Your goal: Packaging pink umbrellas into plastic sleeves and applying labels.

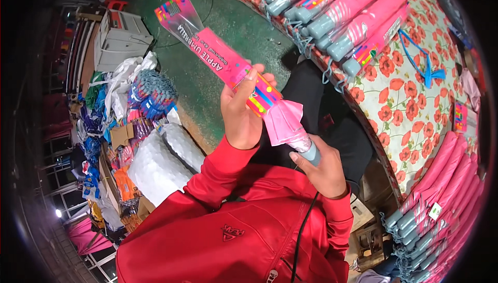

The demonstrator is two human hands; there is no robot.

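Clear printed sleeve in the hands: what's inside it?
A pink umbrella lies partly inside the sleeve; its cloth flares near the grey handle in the right hand. Beyond the cloth it is see-through up to a multicoloured tip. The left hand hides part of the middle.

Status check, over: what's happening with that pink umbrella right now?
Left grip: around printed pink sleeve. Right grip: on grey handle of pink umbrella. Other umbrellas lie on poppy-print cloth, nothing blocking either grip.
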